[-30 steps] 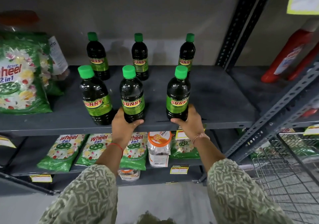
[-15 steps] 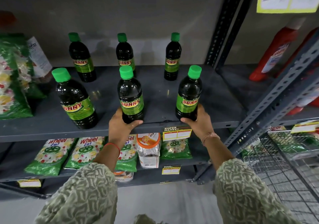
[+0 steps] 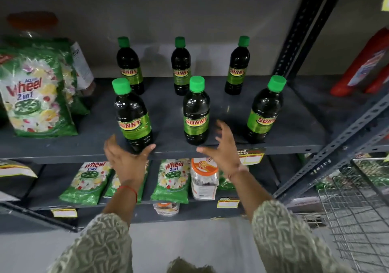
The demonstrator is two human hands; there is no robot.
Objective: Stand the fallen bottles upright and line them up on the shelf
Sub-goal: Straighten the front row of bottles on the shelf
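Several dark bottles with green caps and green SUNNY labels stand upright on the grey shelf [image 3: 294, 131] in two rows. Front row: left bottle [image 3: 131, 117], middle bottle [image 3: 196, 112], right bottle [image 3: 264, 112]. Back row: left bottle [image 3: 128, 66], middle bottle [image 3: 181, 66], right bottle [image 3: 237, 66]. My left hand [image 3: 126, 159] hovers open just in front of the front left bottle, fingers spread, holding nothing. My right hand [image 3: 223, 148] is open at the shelf's front edge, right of the front middle bottle, apart from it.
A large green Wheel detergent bag [image 3: 35, 95] stands at the shelf's left end. Red bottles [image 3: 364, 66] lie on the neighbouring shelf to the right. The lower shelf holds smaller Wheel packets [image 3: 172, 180] and an orange-lidded jar [image 3: 203, 178]. A wire basket [image 3: 357, 220] is at lower right.
Both hands have let go of the front middle and front right bottles and pulled back, fingers spread. The left hand now sits in front of the front left bottle.
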